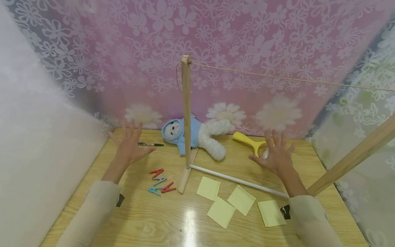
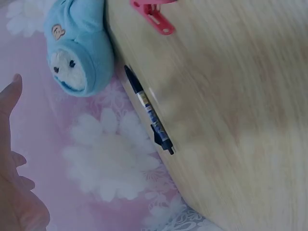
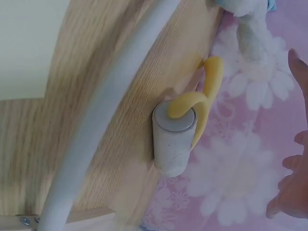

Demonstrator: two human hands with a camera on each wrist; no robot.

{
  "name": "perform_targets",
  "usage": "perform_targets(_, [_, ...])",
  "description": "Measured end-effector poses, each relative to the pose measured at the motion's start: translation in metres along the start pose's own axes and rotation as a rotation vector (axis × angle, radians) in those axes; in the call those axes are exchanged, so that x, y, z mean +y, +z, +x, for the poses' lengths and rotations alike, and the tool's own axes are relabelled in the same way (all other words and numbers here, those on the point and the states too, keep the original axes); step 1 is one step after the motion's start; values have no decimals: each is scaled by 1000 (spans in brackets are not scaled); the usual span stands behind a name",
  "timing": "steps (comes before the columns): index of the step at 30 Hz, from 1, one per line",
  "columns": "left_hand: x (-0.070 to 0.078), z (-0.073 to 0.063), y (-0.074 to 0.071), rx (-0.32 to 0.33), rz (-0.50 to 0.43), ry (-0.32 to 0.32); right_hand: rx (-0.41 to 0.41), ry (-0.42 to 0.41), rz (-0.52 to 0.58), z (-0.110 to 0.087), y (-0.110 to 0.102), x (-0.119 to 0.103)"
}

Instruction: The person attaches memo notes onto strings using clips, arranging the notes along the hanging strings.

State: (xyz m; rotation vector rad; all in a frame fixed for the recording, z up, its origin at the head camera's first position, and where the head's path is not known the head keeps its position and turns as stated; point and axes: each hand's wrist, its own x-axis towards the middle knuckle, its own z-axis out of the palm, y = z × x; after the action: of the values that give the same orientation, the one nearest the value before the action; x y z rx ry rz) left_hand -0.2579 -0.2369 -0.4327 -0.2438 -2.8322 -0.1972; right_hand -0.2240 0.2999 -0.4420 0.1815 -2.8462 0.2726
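My left hand [image 1: 128, 147] is held with fingers spread over the table's left side, overlapping a black pen [image 1: 151, 144] in the head view. On the right, my right hand [image 1: 277, 156] also has its fingers spread and holds nothing. It partly hides a lint roller with a yellow handle [image 1: 245, 139]; the right wrist view shows its white roll [image 3: 172, 144]. Between the hands lies a white plush toy in a blue hoodie [image 1: 194, 132]. Several clothespins [image 1: 157, 173], red, grey and blue, lie nearer me than the pen. Yellow sticky notes [image 1: 208, 188] lie in the front middle.
A wooden post [image 1: 186, 109] rises mid-table, with a string [image 1: 262, 74] running right from its top. A white bar [image 1: 237, 179] joins its foot to a second wooden post [image 1: 355, 154]. Flowered pink cloth [image 1: 234, 41] hangs behind the wooden table [image 1: 145, 219].
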Motion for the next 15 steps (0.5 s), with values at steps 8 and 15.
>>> perform_targets(8, [7, -18, 15, -72, -58, 64, -52, -58, 127, -20, 3, -15])
perform_targets(15, [10, -28, 27, -236, -135, 126, -157, -34, 308, -42, 5, -31])
